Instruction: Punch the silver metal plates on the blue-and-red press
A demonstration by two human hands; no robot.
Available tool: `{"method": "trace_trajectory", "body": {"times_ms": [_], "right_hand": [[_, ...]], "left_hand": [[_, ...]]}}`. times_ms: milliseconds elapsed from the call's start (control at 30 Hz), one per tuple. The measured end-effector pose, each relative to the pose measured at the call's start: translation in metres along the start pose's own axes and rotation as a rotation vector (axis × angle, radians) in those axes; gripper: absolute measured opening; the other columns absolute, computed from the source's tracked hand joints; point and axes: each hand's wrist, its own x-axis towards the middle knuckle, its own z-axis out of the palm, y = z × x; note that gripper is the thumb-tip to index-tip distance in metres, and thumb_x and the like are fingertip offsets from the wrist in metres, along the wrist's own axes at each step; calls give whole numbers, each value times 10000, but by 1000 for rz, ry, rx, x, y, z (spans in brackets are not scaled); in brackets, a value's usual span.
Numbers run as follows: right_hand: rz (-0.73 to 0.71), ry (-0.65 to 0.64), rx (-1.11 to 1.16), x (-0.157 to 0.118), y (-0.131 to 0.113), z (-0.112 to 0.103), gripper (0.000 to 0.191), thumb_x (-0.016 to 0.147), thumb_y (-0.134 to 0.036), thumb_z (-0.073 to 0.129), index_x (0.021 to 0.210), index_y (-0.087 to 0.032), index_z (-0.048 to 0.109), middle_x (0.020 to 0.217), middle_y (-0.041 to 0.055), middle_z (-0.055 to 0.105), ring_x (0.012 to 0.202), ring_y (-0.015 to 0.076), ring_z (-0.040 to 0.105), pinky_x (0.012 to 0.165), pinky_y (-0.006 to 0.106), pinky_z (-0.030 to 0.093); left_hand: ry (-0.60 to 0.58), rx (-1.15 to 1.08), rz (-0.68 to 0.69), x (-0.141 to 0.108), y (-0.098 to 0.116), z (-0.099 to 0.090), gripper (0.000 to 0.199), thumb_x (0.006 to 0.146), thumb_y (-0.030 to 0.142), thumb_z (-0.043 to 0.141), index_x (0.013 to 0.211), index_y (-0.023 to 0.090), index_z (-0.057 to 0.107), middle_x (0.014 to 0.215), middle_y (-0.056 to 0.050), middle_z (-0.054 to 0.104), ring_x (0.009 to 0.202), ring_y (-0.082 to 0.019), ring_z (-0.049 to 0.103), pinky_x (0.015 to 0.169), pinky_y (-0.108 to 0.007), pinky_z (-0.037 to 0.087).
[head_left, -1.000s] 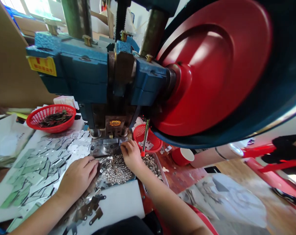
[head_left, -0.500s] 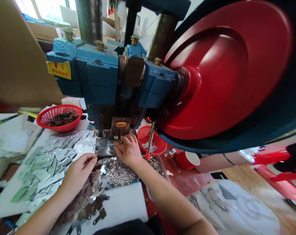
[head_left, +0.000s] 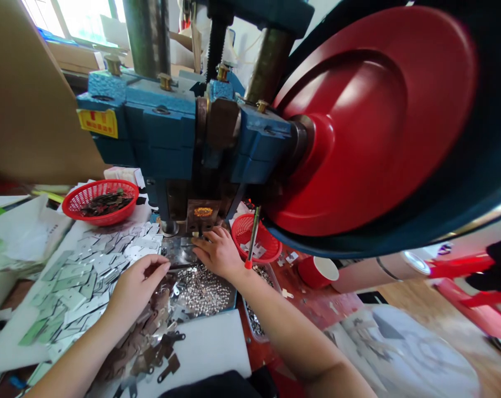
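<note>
A blue press (head_left: 159,132) with a large red flywheel (head_left: 370,121) stands in front of me. My right hand (head_left: 219,253) rests at the metal die plate (head_left: 178,251) under the ram, fingertips on or beside a part too small to make out. Just left of the plate is my left hand (head_left: 140,279), thumb and forefinger brought close together; what is between them cannot be made out. Small shiny fasteners (head_left: 204,290) lie heaped below my right hand. Flat metal plates (head_left: 72,282) spread to the left, and brown metal tabs (head_left: 159,354) lie nearer my body.
A red basket (head_left: 101,202) of dark pieces sits at the back left. Another red basket (head_left: 256,235) and a bin of small parts (head_left: 254,320) are right of the press. Farther right stand a red cup (head_left: 319,271) and a white bag (head_left: 408,348). A lever (head_left: 254,237) juts over my right wrist.
My left hand has shifted slightly right and up. My right hand stays at the die plate with little change. The whole view has shifted slightly.
</note>
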Motion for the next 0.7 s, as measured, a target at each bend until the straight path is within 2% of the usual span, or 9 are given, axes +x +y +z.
{"method": "trace_trajectory", "body": {"times_ms": [200,467,600,700], "right_hand": [[-12,37,163,0,8,-1,302,928,-317,466,1154,-177,612,1068,83,641,1081,197,507,955,357,415],[32,4,122,-6,2,-2,271,906,-376,509,1112,-269,650,1146,51,618,1158,214,468,1011,418,361],[32,28,190,-6,6,1,276,911,-364,496,1118,-254,641,1137,54,620,1158,210,472,1003,400,378],[74,99,275,-7,7,5,294,927,-315,454,1164,-211,594,1094,77,626,1121,196,504,970,386,417]], "left_hand": [[-1,-28,23,11,16,5,327,775,488,543,948,240,667,913,-14,709,814,-210,636,781,-333,491],[35,-14,56,33,26,18,313,770,489,532,897,233,659,889,-8,710,803,-210,622,752,-322,461],[49,8,46,39,27,21,312,773,484,531,895,229,662,916,-16,715,795,-211,623,764,-335,460],[50,8,60,43,29,25,318,776,473,522,902,220,667,896,-22,719,813,-216,633,759,-331,472]]}}
